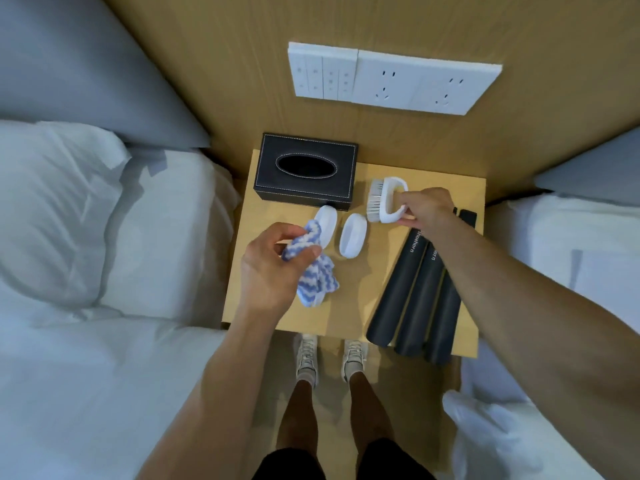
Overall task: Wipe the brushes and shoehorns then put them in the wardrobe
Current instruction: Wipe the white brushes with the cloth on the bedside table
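Black tissue box (304,174) (oval slot dark) beside white brush (386,200).

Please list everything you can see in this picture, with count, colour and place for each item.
brushes: three, white; one with bristles gripped by the right hand, two lying back-up mid-table, one partly under the cloth.
shoehorns: three, dark grey, side by side on the table's right part, ends over the near edge.
cloth: one, blue and white zigzag, in the left hand.
tissue box: one, black, at the table's far left.
bedside table: one, light wood, between the beds.
switch and socket panel: one, white, on the wooden wall.
beds: two, white bedding, left and right.
shoes: two, pale, on the floor.
left hand: holds the cloth.
right hand: grips the brush handle.
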Available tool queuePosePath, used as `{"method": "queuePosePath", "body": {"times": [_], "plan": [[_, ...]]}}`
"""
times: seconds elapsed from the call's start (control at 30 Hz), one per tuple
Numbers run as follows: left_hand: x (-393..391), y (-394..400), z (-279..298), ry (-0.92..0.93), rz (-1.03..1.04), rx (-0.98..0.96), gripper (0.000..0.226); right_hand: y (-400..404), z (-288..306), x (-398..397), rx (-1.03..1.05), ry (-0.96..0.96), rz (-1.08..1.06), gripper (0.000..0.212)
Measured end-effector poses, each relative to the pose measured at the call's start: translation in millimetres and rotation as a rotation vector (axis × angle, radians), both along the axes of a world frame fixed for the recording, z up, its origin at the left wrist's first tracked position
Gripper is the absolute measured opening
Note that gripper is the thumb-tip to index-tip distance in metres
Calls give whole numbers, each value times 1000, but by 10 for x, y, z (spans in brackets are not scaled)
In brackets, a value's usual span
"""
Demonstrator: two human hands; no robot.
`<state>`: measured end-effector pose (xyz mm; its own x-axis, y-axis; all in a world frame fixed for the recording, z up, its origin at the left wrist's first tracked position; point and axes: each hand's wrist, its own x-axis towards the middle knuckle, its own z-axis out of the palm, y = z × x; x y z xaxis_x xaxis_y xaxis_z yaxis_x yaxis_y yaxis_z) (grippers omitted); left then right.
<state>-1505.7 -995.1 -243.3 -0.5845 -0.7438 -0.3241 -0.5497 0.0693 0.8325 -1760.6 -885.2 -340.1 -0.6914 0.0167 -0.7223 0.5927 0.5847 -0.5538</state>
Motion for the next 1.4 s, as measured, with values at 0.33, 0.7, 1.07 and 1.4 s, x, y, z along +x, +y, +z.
{"method": "queuePosePath", "body": {"times": [0.33,0.7,1.07,1.4], "plan": [[-248,122,957,112,-34,1,24,760,1568,674,-582,-140,133,31],[-541,243,2101,350,-115,-461,12,493,2874,1335,-889,103,303,43],[-400,320,2307,421,-339,-625,31,572,3100,1153,-1115,35,373,55],[-467,292,2443,397,-460,-804,30,534,3220,1042,-1133,52,358,56]]}}
